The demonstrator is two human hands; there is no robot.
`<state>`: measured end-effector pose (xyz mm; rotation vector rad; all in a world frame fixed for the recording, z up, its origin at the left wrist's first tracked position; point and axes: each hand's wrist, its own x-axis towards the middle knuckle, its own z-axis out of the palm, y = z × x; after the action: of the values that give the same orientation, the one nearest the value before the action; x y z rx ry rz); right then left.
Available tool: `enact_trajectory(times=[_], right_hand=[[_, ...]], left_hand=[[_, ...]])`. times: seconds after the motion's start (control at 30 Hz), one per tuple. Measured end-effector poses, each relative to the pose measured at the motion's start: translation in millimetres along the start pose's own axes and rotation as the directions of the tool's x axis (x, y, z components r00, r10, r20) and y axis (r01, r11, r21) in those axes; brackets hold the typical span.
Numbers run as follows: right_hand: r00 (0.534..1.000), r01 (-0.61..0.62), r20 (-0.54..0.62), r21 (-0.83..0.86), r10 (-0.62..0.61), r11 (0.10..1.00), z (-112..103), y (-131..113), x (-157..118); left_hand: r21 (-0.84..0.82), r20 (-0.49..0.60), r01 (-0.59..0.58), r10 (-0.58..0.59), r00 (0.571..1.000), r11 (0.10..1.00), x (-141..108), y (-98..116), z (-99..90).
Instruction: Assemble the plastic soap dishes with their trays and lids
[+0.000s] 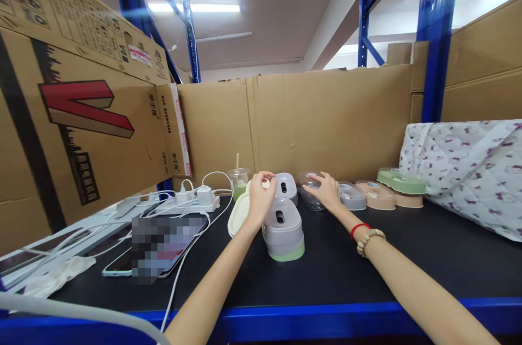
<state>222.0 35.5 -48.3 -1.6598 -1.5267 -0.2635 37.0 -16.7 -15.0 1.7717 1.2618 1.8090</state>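
Observation:
My left hand [261, 195] is beside a grey lid with a dark slot [286, 186], its fingers curled near cream lids [238, 215]; whether it grips one is hard to make out. Close in front stands a stack of grey pieces [282, 228] on a pale green base [287, 252]. My right hand [324, 190] has its fingers spread at a clear plastic piece [313, 202], with nothing seen gripped. To its right sit a grey piece [353, 196], a peach piece [376, 195] and a green lid [402, 180] on another peach piece [409, 199].
A drink cup with a straw [237, 177] stands behind the cream lids. Phones [118, 263], a power strip [207, 202] and white cables lie at the left. Cardboard walls [293, 122] enclose the black table [334, 274]; a patterned bag [468, 171] is at the right.

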Motion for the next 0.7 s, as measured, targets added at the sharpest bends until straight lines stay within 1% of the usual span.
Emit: enact_trajectory(times=[0.1, 0.17, 0.2, 0.27, 0.37, 0.43, 0.5, 0.57, 0.6, 0.67, 0.7], right_hand=[[0.996, 0.033, -0.082, 0.052, -0.029, 0.998, -9.6, 7.1, 1.9], [0.997, 0.004, -0.080, 0.055, 0.001, 0.998, -17.7, 10.1, 2.5], [0.998, -0.017, -0.059, 0.050, 0.020, 0.999, -21.3, 11.2, 2.3], [0.999, -0.042, -0.002, 0.033, 0.042, 0.999, -26.5, 12.5, 1.3], [0.996, -0.044, 0.073, -0.022, 0.046, 0.999, -28.1, 13.7, -1.4], [0.993, -0.034, 0.108, -0.064, 0.041, 0.997, -26.1, 14.2, -3.4], [0.995, -0.017, 0.098, -0.082, 0.025, 0.996, -23.0, 13.4, -5.6], [0.999, 0.034, 0.024, -0.065, -0.032, 0.997, -19.3, 10.2, -8.4], [0.997, 0.079, -0.022, -0.046, -0.080, 0.996, -17.4, 7.4, -10.1], [0.976, 0.201, -0.085, 0.016, -0.199, 0.980, -13.6, -0.9, -14.5], [0.962, 0.263, -0.090, 0.062, -0.257, 0.963, -11.7, -6.1, -17.2]], left_hand=[[0.189, -0.005, -0.062, 0.064, 0.998, 0.980, 1.9, -3.0, -2.8], [0.338, 0.026, -0.079, 0.075, 0.997, 0.938, 2.4, -4.3, -4.4], [0.408, 0.050, -0.073, 0.057, 0.997, 0.910, 2.3, -4.8, -4.9], [0.522, 0.103, -0.041, -0.016, 0.995, 0.852, 1.2, -4.9, -5.7], [0.651, 0.163, -0.008, -0.129, 0.978, 0.759, -1.1, -3.1, -7.6], [0.741, 0.177, -0.006, -0.186, 0.967, 0.672, -2.4, -0.8, -10.0], [0.824, 0.167, 0.008, -0.257, 0.952, 0.567, -3.3, 1.8, -12.8], [0.875, 0.152, 0.024, -0.321, 0.935, 0.484, -3.9, 4.2, -15.2], [0.888, 0.142, 0.027, -0.330, 0.933, 0.460, -4.1, 5.0, -16.2], [0.899, 0.115, 0.022, -0.286, 0.951, 0.436, -3.9, 6.0, -18.1], [0.904, 0.095, 0.021, -0.249, 0.964, 0.426, -3.3, 5.9, -19.3]])
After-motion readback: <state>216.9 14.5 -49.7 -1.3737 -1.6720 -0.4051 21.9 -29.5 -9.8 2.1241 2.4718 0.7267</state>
